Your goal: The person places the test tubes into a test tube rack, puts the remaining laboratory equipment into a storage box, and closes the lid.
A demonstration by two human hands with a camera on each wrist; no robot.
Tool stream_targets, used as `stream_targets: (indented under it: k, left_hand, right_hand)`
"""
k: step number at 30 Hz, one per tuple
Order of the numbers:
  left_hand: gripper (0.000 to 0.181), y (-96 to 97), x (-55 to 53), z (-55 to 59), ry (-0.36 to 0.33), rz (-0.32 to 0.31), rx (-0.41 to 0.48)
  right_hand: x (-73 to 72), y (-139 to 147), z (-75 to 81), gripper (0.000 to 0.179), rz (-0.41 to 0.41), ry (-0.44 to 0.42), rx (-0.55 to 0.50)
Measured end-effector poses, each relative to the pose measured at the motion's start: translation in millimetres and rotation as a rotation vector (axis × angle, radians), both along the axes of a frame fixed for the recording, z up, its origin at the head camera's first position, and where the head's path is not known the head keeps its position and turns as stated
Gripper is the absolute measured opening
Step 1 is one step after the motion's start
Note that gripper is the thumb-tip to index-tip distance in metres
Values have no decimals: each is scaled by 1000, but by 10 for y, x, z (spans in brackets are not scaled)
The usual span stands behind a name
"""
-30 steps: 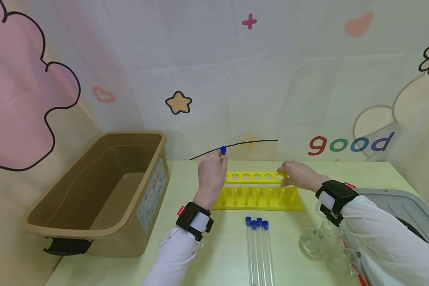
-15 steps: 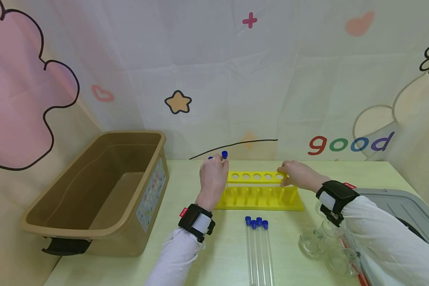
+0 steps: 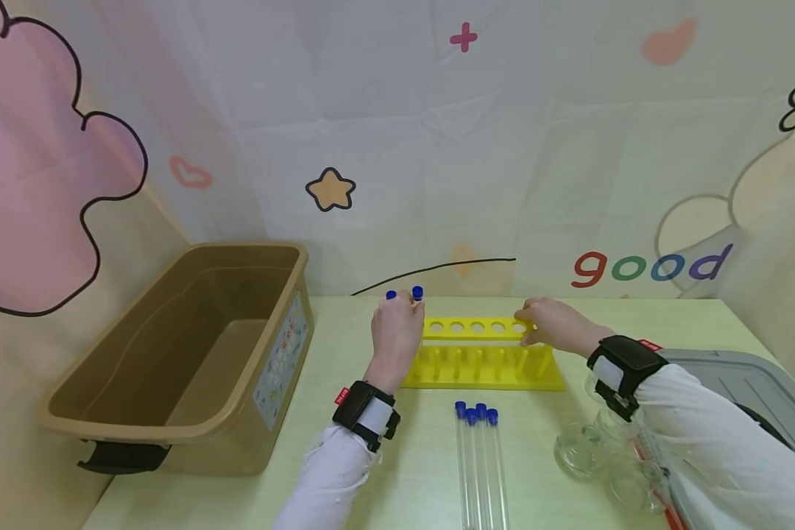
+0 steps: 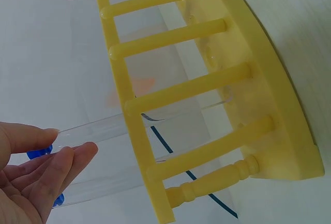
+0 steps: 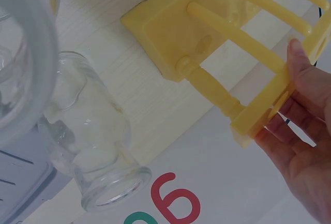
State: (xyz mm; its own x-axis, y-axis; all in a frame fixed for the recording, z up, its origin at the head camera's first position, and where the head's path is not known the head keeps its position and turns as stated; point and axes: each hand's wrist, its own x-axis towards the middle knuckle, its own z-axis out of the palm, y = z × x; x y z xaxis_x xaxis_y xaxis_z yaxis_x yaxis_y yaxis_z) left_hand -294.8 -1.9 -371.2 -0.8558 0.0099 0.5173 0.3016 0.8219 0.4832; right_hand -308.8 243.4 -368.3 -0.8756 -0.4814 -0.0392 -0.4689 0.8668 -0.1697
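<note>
My left hand is at the left end of the yellow test tube rack. Its thumb and fingers pinch a clear test tube just below the blue cap; in the left wrist view the tube passes through the rack's top bar towards the base. A second blue-capped test tube stands beside it in the end position, partly behind the fingers. At the opposite end, my right hand grips the top bar, thumb on one side and fingers on the other.
Several blue-capped test tubes lie in front of the rack. Clear glass jars stand at the right, partly under my right forearm, beside a grey lid. A brown bin takes up the left side. A printed cloth hangs behind.
My left hand has lowered the pinched test tube slightly and shifted a little right. The second tube's cap has come into view beside the hand. My right hand keeps its grip.
</note>
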Motion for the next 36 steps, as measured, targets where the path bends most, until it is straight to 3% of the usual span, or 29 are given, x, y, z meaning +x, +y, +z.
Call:
stream_targets:
  k: [7,14,19,23,29,33,36]
  left_hand:
    - [22,1,-11,-9,-1,-1,5]
    - [25,-32,1,-43,-62,-7,48]
    - [30,-70,37,-41,-61,-11,32]
    - [37,-104,124,39,-55,-5,25]
    - [28,-110,320,192,-72,10,28]
    - [24,-78,442,225,-86,23,4]
    - [19,-43,522,199,-59,23,-30]
  right_hand:
    - [4,-5,12,41,-7,-2,-7]
    - [-1,-1,-21,40,0,2,4]
    - [-3,0,-29,41,-4,4,12]
    - [-2,3,-29,41,2,9,7]
    - [4,6,-11,39,15,12,1]
    - [11,4,-5,39,17,14,0]
    - [5,2,-4,40,9,8,1]
